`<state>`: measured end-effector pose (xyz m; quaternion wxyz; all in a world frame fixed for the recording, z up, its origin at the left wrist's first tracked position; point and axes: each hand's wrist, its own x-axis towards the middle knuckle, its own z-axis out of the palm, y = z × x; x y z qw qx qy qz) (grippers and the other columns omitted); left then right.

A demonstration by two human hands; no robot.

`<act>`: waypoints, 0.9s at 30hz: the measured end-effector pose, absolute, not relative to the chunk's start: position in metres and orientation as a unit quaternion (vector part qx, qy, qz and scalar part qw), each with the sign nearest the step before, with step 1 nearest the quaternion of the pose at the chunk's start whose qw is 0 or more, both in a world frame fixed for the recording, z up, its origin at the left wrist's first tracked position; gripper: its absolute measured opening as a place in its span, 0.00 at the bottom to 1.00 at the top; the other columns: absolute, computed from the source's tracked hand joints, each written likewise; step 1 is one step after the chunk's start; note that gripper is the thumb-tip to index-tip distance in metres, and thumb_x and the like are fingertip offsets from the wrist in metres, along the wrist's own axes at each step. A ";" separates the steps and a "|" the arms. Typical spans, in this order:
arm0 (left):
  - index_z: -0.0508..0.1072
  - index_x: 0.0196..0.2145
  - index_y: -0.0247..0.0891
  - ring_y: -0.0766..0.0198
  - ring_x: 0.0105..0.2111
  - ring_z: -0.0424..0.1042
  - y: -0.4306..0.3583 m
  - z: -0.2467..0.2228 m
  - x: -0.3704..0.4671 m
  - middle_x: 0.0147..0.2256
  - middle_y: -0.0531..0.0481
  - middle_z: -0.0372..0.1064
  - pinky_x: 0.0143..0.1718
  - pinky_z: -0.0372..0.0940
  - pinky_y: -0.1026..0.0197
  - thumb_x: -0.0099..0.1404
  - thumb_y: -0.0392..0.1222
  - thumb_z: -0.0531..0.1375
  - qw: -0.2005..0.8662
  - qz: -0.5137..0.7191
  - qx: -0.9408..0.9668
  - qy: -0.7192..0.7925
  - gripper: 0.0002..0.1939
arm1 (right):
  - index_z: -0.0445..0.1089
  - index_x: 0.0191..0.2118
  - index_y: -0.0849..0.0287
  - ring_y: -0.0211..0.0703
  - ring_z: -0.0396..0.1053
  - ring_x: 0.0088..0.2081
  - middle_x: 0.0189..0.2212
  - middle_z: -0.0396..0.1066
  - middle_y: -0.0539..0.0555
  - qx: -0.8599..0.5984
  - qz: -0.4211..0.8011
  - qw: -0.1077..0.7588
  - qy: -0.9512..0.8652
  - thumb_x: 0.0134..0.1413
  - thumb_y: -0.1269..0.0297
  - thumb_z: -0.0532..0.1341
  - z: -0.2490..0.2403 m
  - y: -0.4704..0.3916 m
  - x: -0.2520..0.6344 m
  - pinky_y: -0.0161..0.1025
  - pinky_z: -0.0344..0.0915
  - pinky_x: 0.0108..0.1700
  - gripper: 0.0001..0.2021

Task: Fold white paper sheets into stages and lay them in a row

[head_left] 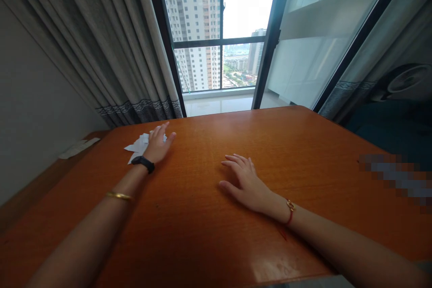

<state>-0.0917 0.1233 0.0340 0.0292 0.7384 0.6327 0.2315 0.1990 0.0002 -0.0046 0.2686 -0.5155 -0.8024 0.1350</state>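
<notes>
My left hand (159, 145) reaches to the far left part of the wooden table (202, 207), fingers spread. It is over or against some crumpled white paper (139, 145), which it partly hides; whether it touches the paper I cannot tell. A dark wristband and a gold bangle circle that arm. Near the middle of the table is my right hand (243, 181), palm down, fingers apart and slightly bent, with nothing in it. A red cord bracelet is on its wrist.
Along the left edge, by the wall, lies a flat pale strip (79, 147). A blurred-out pale object (400, 177) is at the table's right side. Grey curtains (91, 40) and a glass door (221, 45) stand beyond the far edge. A fan (407, 80) is at the right.
</notes>
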 end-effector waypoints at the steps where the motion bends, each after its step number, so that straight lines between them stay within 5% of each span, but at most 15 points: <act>1: 0.54 0.61 0.41 0.54 0.61 0.51 0.106 0.036 -0.078 0.61 0.45 0.54 0.61 0.49 0.49 0.70 0.55 0.43 0.042 0.239 0.759 0.605 0.27 | 0.60 0.55 0.55 0.56 0.49 0.61 0.58 0.59 0.60 -0.510 0.132 0.269 -0.807 0.56 0.53 0.58 -0.003 0.000 0.199 0.63 0.40 0.61 0.23; 6: 0.65 0.54 0.42 0.59 0.55 0.62 0.023 0.032 -0.021 0.55 0.47 0.64 0.58 0.56 0.56 0.67 0.51 0.51 0.163 0.200 0.880 0.400 0.21 | 0.68 0.40 0.57 0.49 0.62 0.46 0.40 0.70 0.56 -0.453 0.105 0.240 -0.852 0.58 0.58 0.57 0.006 -0.001 0.197 0.52 0.52 0.54 0.10; 10: 0.66 0.52 0.40 0.55 0.50 0.66 -0.002 0.020 -0.007 0.51 0.45 0.67 0.53 0.59 0.52 0.64 0.50 0.56 0.093 0.179 0.916 0.346 0.21 | 0.68 0.32 0.58 0.43 0.63 0.36 0.32 0.69 0.54 -0.353 0.064 0.207 -0.910 0.59 0.61 0.55 0.002 -0.004 0.200 0.43 0.56 0.43 0.09; 13: 0.70 0.41 0.39 0.58 0.37 0.69 -0.008 0.012 -0.008 0.38 0.46 0.72 0.42 0.62 0.53 0.65 0.46 0.54 -0.005 0.194 0.946 0.260 0.11 | 0.65 0.25 0.58 0.41 0.60 0.29 0.25 0.67 0.52 -0.273 -0.005 0.224 -0.936 0.58 0.61 0.54 -0.004 -0.010 0.203 0.41 0.53 0.34 0.12; 17: 0.65 0.23 0.39 0.65 0.22 0.60 -0.019 0.007 -0.011 0.20 0.53 0.62 0.25 0.53 0.58 0.65 0.41 0.54 -0.134 0.237 0.953 0.135 0.12 | 0.60 0.18 0.57 0.39 0.55 0.24 0.18 0.61 0.49 -0.181 -0.063 0.265 -0.945 0.58 0.61 0.54 -0.002 -0.020 0.202 0.41 0.47 0.29 0.17; 27: 0.67 0.27 0.37 0.66 0.19 0.52 -0.033 0.000 -0.012 0.18 0.56 0.57 0.22 0.43 0.58 0.66 0.45 0.56 -0.144 0.280 0.944 0.098 0.11 | 0.57 0.17 0.59 0.37 0.51 0.22 0.16 0.59 0.48 -0.132 -0.060 0.303 -0.942 0.57 0.61 0.54 -0.016 -0.027 0.195 0.41 0.45 0.28 0.18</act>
